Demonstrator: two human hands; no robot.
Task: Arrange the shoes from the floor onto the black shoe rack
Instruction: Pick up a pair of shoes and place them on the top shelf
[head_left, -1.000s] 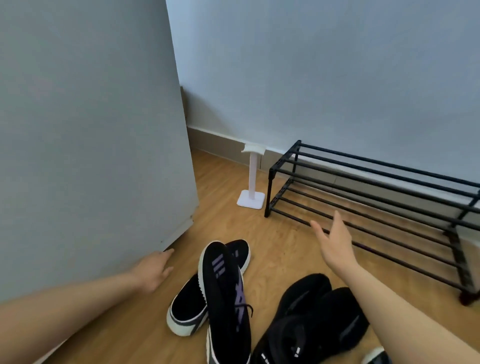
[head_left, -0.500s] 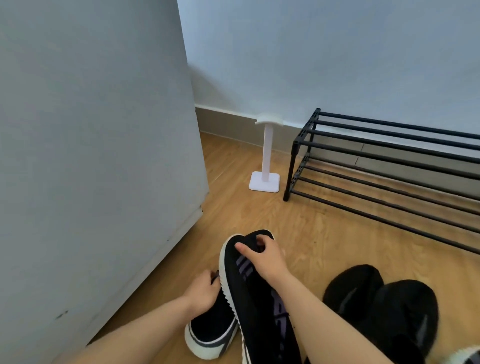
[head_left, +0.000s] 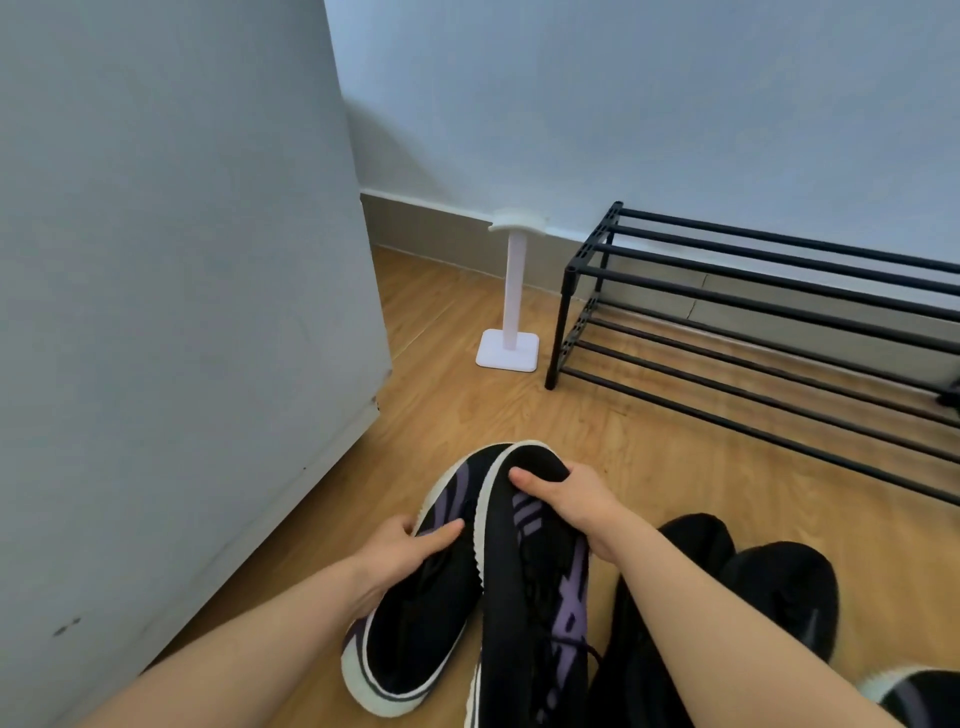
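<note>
The left hand (head_left: 402, 548) grips the side of a black-and-purple sneaker (head_left: 415, 613) with a white sole, fingers laid over its upper. The right hand (head_left: 566, 499) is clasped around the toe of the matching sneaker (head_left: 535, 597), which leans on edge against the first, thumb on top and fingers wrapped over the far side. Both shoes are low over the wooden floor (head_left: 649, 457); whether they touch it I cannot tell. Just to the right lies a pair of plain black shoes (head_left: 769, 587), on the floor and partly hidden by the right forearm. Another shoe (head_left: 914, 696) with a white sole shows at the bottom right corner. The black shoe rack (head_left: 753, 332) stands against the wall further ahead on the right, well apart from the shoes, its two tiers of bars bare in the visible part. A white stand (head_left: 511, 312) sits just left of it. A grey panel (head_left: 182, 312) fills the left side
</note>
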